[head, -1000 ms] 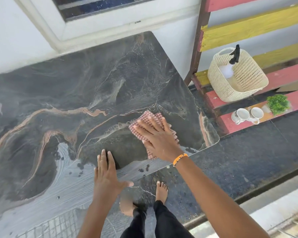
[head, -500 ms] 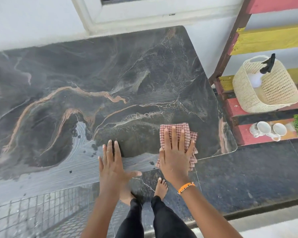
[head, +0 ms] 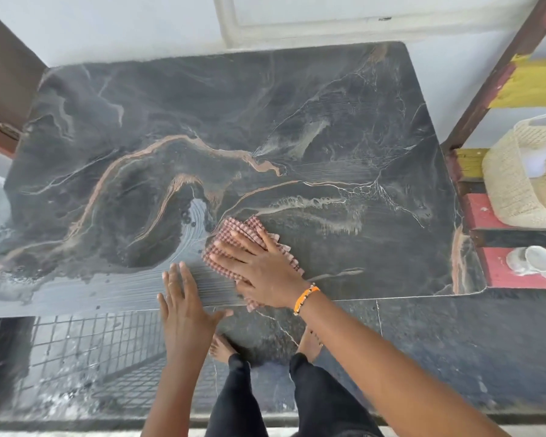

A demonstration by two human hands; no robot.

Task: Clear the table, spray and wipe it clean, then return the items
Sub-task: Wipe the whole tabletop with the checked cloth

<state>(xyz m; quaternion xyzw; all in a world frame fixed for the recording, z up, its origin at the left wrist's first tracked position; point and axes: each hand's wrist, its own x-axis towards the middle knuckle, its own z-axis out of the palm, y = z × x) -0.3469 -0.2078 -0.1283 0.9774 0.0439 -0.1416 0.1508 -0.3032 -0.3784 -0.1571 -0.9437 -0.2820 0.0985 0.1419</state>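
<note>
The dark marble table (head: 297, 121) fills the middle of the head view, with wet streaks and droplets along its near left part. My right hand (head: 259, 266) lies flat on a folded red-and-white checked cloth (head: 237, 234) near the table's front edge, fingers spread and pointing left. My left hand (head: 186, 310) rests flat and open on the front edge just left of the cloth, holding nothing. An orange band sits on my right wrist.
A cream woven basket (head: 514, 190) with a spray bottle inside stands on the coloured wooden bench (head: 473, 212) at the right. White cups (head: 536, 258) sit on a lower red slat. A brown door edge is at far left. My bare feet stand on dark floor.
My right hand has slid the cloth leftward along the front of the table, toward my left hand. The head camera has swung left, so the bench sits at the right edge.
</note>
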